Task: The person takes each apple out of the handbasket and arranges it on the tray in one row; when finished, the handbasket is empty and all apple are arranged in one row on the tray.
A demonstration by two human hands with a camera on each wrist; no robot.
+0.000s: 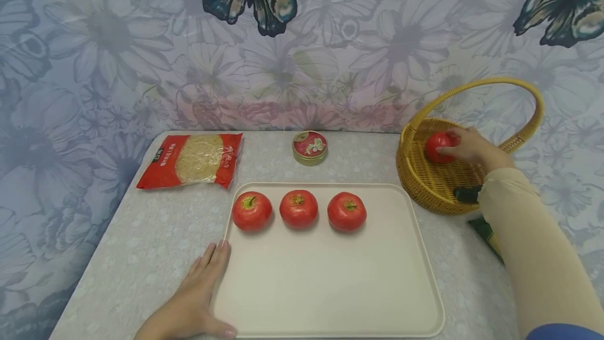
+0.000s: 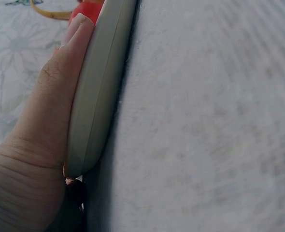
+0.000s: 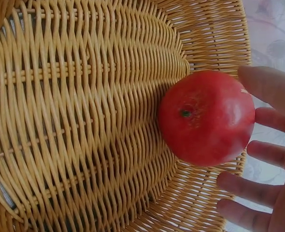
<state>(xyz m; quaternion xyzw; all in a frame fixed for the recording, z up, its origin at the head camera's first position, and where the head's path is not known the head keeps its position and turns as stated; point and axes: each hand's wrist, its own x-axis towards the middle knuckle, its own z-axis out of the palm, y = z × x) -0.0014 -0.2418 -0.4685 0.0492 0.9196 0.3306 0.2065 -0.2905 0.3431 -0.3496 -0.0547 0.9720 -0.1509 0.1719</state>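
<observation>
In the head view, a red tomato (image 1: 440,147) sits inside the yellow wicker basket (image 1: 427,198), and my right hand (image 1: 472,147) holds it from the right. The right wrist view has the thumb at the upper side of this tomato (image 3: 207,118) and fingertips along its edge. My left hand (image 1: 195,290) rests at the left edge of the cream tray (image 1: 325,287), fingers extended and thumb near its front corner. Along the tray's back lie three tomatoes: left (image 1: 252,211), middle (image 1: 299,209) and right (image 1: 346,212).
A red packet with a clear window (image 1: 200,159) lies at the back left. A round tin (image 1: 309,148) with a red lid stands behind the tray. The basket's tall handle (image 1: 476,84) arches upward. A black object (image 1: 466,194) and a green packet (image 1: 486,235) show near my right sleeve.
</observation>
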